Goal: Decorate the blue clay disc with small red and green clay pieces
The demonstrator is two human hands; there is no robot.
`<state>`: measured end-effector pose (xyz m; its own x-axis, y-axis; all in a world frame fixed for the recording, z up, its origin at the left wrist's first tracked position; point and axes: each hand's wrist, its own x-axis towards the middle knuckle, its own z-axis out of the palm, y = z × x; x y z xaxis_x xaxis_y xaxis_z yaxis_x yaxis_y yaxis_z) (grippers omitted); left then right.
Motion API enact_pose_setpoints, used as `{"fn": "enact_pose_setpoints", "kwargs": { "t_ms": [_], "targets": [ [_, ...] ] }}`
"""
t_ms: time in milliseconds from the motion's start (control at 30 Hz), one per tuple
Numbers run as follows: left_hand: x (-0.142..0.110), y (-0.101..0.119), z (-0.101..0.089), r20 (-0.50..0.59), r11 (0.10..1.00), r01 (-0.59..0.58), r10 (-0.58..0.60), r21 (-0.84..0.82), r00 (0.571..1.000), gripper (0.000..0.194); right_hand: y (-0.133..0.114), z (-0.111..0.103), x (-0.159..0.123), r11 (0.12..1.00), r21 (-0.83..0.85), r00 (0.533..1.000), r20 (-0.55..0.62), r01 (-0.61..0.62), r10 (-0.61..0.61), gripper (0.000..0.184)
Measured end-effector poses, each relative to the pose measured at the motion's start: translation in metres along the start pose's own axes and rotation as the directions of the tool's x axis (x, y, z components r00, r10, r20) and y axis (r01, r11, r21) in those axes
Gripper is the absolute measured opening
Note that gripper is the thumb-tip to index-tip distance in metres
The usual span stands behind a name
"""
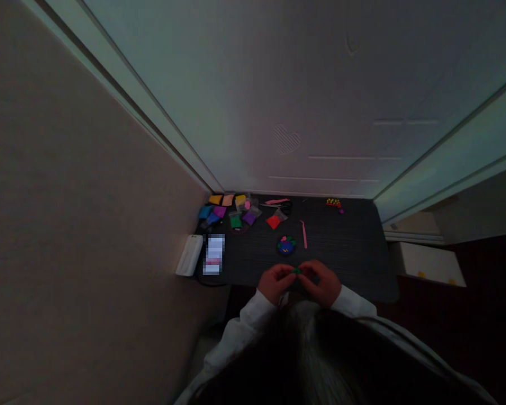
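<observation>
My left hand and my right hand meet at the near edge of a dark table. Both are closed in a pinch round a small green piece held between the fingertips. Just beyond the hands lies a small round blue and green object. A pink tweezer-like tool lies to its right. The scene is dim and small details are hard to make out.
Several small coloured bags are scattered at the table's back left, with a red one nearer the middle. A white box and a blurred packet lie at the left edge. Tiny red and yellow pieces sit at the back right.
</observation>
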<state>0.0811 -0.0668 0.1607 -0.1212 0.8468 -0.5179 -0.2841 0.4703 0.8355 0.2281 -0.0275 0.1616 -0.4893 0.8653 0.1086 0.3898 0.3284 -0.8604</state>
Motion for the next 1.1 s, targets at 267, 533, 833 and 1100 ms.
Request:
{"fn": "enact_pose_setpoints", "kwargs": {
  "t_ms": [267, 533, 833, 1100],
  "targets": [
    [-0.001, -0.002, -0.001, 0.026, 1.000, 0.007, -0.007, 0.001, 1.000, 0.022, -0.001, -0.001, 0.000, 0.999, -0.032, 1.000, 0.021, -0.002, 0.003, 0.010],
    [0.001, -0.006, -0.001, -0.018, 1.000, 0.018, -0.017, 0.008, 1.000, 0.024, 0.001, 0.003, 0.000, 0.998, -0.069, 0.998, 0.060, -0.006, 0.010, 0.005],
    [-0.001, -0.004, -0.005, -0.070, 0.998, 0.057, -0.054, 0.037, 0.996, 0.025, 0.006, 0.016, -0.004, 0.995, -0.078, 0.995, 0.081, -0.053, 0.059, 0.006],
    [0.008, -0.014, -0.018, -0.080, 0.994, 0.107, -0.103, 0.039, 0.991, 0.024, 0.011, 0.029, -0.003, 0.998, -0.034, 0.993, 0.104, -0.059, 0.062, 0.009]
  ]
}}
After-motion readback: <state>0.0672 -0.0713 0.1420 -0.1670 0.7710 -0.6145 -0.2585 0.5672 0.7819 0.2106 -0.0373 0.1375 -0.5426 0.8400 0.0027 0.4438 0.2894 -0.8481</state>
